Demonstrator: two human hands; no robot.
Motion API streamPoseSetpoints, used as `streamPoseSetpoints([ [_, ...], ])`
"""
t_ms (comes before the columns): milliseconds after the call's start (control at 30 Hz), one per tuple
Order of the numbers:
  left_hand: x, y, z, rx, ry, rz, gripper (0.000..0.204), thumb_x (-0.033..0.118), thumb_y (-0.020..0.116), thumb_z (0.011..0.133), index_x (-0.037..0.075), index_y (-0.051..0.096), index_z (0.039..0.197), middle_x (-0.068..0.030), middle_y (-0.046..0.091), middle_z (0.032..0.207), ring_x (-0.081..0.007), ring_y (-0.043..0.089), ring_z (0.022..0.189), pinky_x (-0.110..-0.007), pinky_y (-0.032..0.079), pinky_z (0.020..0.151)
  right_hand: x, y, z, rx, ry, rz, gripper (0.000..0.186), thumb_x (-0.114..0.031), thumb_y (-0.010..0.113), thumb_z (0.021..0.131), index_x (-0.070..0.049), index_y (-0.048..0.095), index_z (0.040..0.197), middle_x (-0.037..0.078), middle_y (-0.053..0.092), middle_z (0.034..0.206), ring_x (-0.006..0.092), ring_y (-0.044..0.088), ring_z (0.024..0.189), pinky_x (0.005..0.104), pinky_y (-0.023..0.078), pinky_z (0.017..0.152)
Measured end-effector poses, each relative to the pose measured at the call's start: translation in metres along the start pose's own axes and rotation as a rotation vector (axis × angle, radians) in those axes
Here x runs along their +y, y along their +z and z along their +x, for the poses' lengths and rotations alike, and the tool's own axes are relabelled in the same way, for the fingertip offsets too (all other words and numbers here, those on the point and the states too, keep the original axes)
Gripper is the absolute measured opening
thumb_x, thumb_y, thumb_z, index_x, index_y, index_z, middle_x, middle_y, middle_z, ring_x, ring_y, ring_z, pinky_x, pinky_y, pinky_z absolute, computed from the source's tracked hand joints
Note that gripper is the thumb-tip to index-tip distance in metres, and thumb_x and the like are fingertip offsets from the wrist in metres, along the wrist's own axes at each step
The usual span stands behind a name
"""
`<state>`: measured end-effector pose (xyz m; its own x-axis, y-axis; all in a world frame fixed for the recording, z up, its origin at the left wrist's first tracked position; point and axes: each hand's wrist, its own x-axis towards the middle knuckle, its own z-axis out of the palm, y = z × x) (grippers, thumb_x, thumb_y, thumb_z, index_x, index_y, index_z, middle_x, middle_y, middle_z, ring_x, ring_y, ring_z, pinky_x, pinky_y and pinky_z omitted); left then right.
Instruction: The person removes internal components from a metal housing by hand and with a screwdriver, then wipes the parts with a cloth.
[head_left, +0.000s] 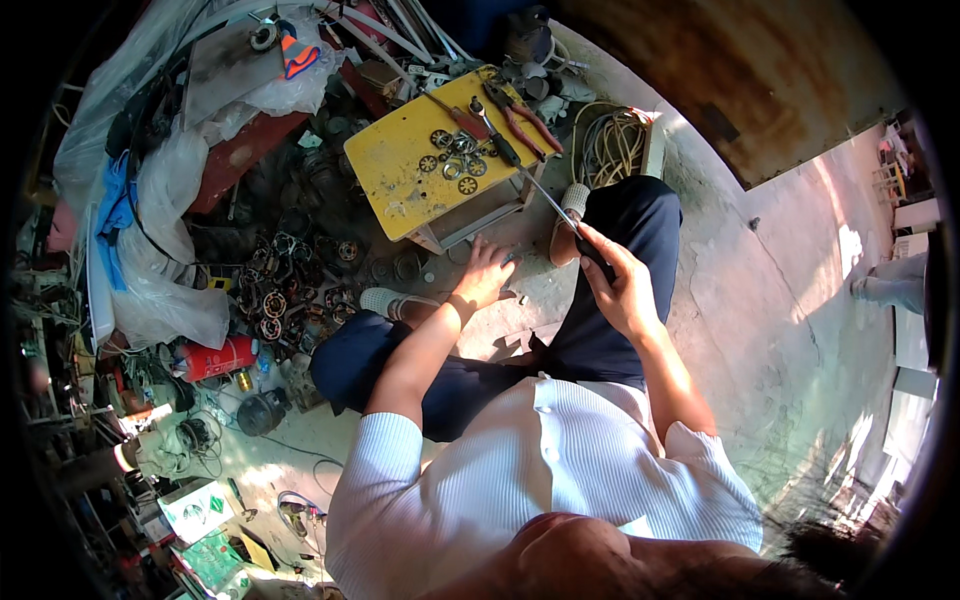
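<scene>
My right hand (622,290) is closed round the black handle of a screwdriver (597,260), whose long metal shaft slants up and left toward the stool's edge. My left hand (485,277) hangs over the floor in front of the stool, fingers apart; a small bluish spot shows at a fingertip, too small to name. On the yellow-topped stool (385,165) lie several small round metal parts (467,186). Behind them are red-handled pliers (527,130), a black-handled tool (500,145) and another tool with a reddish handle (468,122).
Dark round metal parts (275,300) are heaped at the left, near a red cylinder (218,357) and plastic sheeting (165,240). A coiled cable (612,145) lies right of the stool. A large brown panel (760,90) stands at the upper right. Another person's legs (895,280) show at the far right.
</scene>
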<state>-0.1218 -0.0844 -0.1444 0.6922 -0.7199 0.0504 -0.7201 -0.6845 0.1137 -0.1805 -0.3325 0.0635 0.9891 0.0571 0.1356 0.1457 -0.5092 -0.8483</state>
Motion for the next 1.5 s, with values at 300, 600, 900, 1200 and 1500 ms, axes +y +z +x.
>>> streamPoseSetpoints([
  [300, -0.010, -0.023, -0.008, -0.126, -0.211, -0.040, 0.082, 0.041, 0.085, 0.065, 0.022, 0.054, 0.138, -0.0082, 0.053, 0.131, -0.0320, 0.044, 0.130, -0.067, 0.016, 0.116, 0.013, 0.006, -0.017, -0.052, 0.130, -0.021, 0.041, -0.011, 0.066, 0.090, -0.007, 0.053, 0.129, 0.020, 0.067, 0.103, 0.0355, 0.068, 0.093, 0.0383, 0.052, 0.081],
  [600, 0.010, -0.054, -0.014, 0.407, -0.898, -1.153, 0.081, 0.051, 0.083, 0.073, 0.016, 0.051, 0.139, -0.0118, 0.054, 0.129, -0.0252, 0.053, 0.118, -0.044, 0.041, 0.106, 0.026, 0.028, -0.026, -0.111, 0.154, -0.017, 0.039, -0.010, 0.066, 0.088, -0.007, 0.057, 0.127, 0.020, 0.067, 0.101, 0.0315, 0.068, 0.089, 0.0369, 0.053, 0.078],
  [900, 0.015, -0.115, -0.036, 0.698, -0.667, -2.516, 0.071, 0.062, 0.061, 0.090, 0.002, 0.054, 0.129, -0.0169, 0.065, 0.120, -0.0308, 0.065, 0.108, -0.047, 0.055, 0.092, 0.016, 0.021, -0.027, -0.309, 0.007, 0.090, 0.044, -0.003, 0.067, 0.087, -0.010, 0.063, 0.130, 0.014, 0.066, 0.098, 0.0269, 0.064, 0.076, 0.0327, 0.052, 0.070],
  [1200, 0.012, -0.115, -0.043, 0.689, -0.645, -2.309, 0.069, 0.056, 0.055, 0.095, -0.003, 0.054, 0.130, -0.0184, 0.062, 0.127, -0.0346, 0.063, 0.112, -0.049, 0.055, 0.093, -0.007, 0.009, -0.012, -0.338, -0.283, -0.250, 0.043, -0.007, 0.068, 0.084, -0.017, 0.067, 0.126, 0.006, 0.064, 0.085, 0.0264, 0.064, 0.073, 0.0364, 0.054, 0.065],
  [1500, 0.019, -0.125, -0.039, 0.686, -0.703, -1.832, 0.053, 0.044, 0.057, 0.098, -0.001, 0.059, 0.125, -0.0132, 0.066, 0.119, -0.0221, 0.067, 0.102, -0.033, 0.056, 0.085, -0.013, 0.010, -0.005, -0.400, -0.559, -0.484, 0.048, -0.005, 0.065, 0.082, -0.009, 0.063, 0.129, 0.007, 0.063, 0.088, 0.0251, 0.065, 0.073, 0.0352, 0.054, 0.064],
])
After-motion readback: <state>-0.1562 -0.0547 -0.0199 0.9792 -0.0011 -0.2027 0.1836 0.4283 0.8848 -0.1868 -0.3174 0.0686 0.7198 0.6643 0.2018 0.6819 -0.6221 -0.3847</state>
